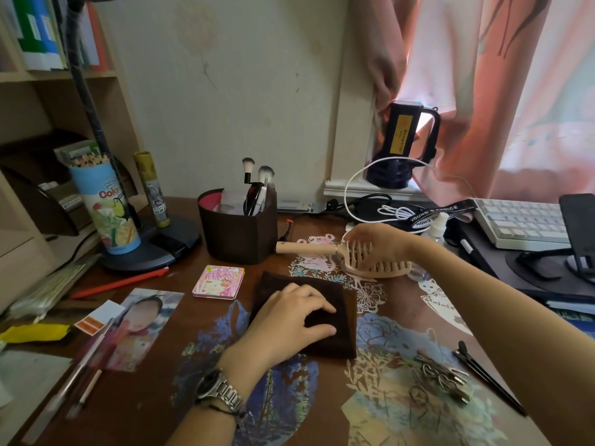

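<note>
A folded dark brown cloth (341, 304) lies on the desk in front of me. My left hand (286, 320), with a metal watch on its wrist, rests on the cloth with fingers spread and slightly bent. My right hand (373, 241) holds a pale wooden hairbrush (370, 265) by its head, just beyond the cloth. The brush's teeth point up and its handle (306, 247) sticks out to the left, above the desk.
A brown organiser (238, 226) with makeup brushes stands behind the cloth, a pink compact mirror (219, 281) to its left. A pencil tube (106, 204), lamp base (167, 243), photo and pens lie left. Hair clips (444, 375) lie right; a keyboard (521, 226) sits at the back right.
</note>
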`<state>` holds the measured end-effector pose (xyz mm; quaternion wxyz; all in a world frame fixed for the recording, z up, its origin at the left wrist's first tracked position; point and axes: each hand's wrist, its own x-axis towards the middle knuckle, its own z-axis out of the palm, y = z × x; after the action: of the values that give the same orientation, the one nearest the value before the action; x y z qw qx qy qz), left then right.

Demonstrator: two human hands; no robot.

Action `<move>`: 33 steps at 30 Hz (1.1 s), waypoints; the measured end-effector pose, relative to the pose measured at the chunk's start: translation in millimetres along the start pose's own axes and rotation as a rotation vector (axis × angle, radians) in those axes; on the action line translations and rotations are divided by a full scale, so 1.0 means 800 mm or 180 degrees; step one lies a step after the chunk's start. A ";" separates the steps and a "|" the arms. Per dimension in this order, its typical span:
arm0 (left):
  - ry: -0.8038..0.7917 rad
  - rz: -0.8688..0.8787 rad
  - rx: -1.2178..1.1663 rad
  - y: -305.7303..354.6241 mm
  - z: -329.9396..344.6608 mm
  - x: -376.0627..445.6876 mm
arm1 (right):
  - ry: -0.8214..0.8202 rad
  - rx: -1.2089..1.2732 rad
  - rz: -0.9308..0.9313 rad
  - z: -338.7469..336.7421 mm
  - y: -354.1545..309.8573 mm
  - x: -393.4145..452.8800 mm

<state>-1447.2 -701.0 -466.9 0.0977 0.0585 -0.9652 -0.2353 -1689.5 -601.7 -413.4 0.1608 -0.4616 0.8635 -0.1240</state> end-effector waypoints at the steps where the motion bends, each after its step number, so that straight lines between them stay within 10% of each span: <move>1: 0.0003 0.0005 0.0010 0.000 0.000 0.000 | -0.0008 0.0000 -0.0010 0.000 0.000 0.000; 33: -0.0013 0.0065 0.0312 -0.002 0.005 0.002 | 0.0486 -0.1158 -0.0189 -0.057 -0.046 -0.147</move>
<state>-1449.5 -701.1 -470.8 0.0951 0.0529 -0.9763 -0.1869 -1618.1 -520.2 -339.4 0.0050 -0.4975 0.8674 -0.0053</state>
